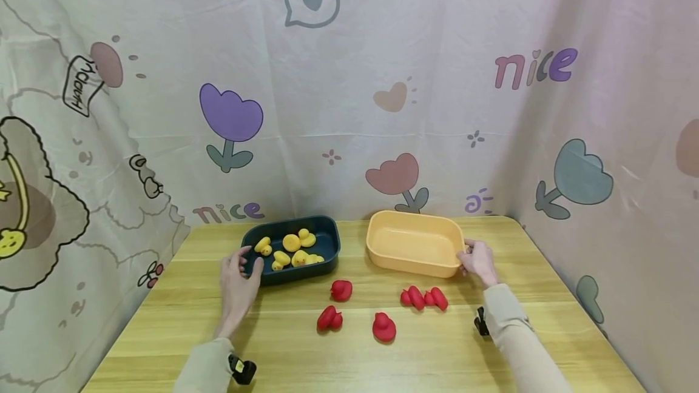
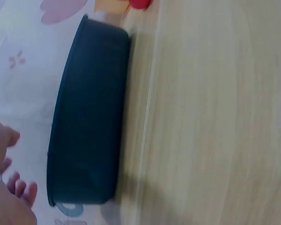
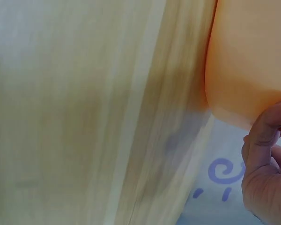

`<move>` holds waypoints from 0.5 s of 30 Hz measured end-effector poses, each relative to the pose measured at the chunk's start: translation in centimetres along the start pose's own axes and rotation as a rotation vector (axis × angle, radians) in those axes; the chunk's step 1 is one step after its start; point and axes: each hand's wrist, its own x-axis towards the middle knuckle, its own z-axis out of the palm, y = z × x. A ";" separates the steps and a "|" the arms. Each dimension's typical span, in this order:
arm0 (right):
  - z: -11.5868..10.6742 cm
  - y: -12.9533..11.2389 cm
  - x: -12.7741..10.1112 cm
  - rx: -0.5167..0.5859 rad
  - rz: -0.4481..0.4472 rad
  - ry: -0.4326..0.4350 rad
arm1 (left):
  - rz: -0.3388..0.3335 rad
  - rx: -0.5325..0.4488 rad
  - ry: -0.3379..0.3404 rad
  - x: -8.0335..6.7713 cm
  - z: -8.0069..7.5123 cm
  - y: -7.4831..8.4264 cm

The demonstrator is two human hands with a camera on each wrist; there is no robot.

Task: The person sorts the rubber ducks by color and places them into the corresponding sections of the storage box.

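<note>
On the wooden tabletop (image 1: 524, 344), the left hand (image 1: 238, 281) is resting beside the near-left corner of the dark blue tray (image 1: 327, 242), fingers loosely spread and holding nothing. Yellow ducks (image 1: 292, 242) are lying inside that tray. The right hand (image 1: 478, 261) is gripping the right rim of the orange tray (image 1: 382, 253), thumb curled over its edge. Red ducks (image 1: 384, 327) are sitting scattered on the tabletop just in front of both trays.

Beige long sleeves, small black wrist-mounted cameras, bare hands
</note>
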 end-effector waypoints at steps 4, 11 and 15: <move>0.6 -0.5 -0.1 0.023 -0.010 -0.024 | 0.162 -0.047 -0.016 -0.4 1.0 0.8; 1.4 -1.3 -0.2 0.096 0.014 -0.089 | 0.384 -0.103 -0.242 -1.4 2.2 2.1; 1.4 -1.5 0.0 0.153 0.036 -0.100 | 0.423 -0.140 -0.501 -2.1 2.3 2.7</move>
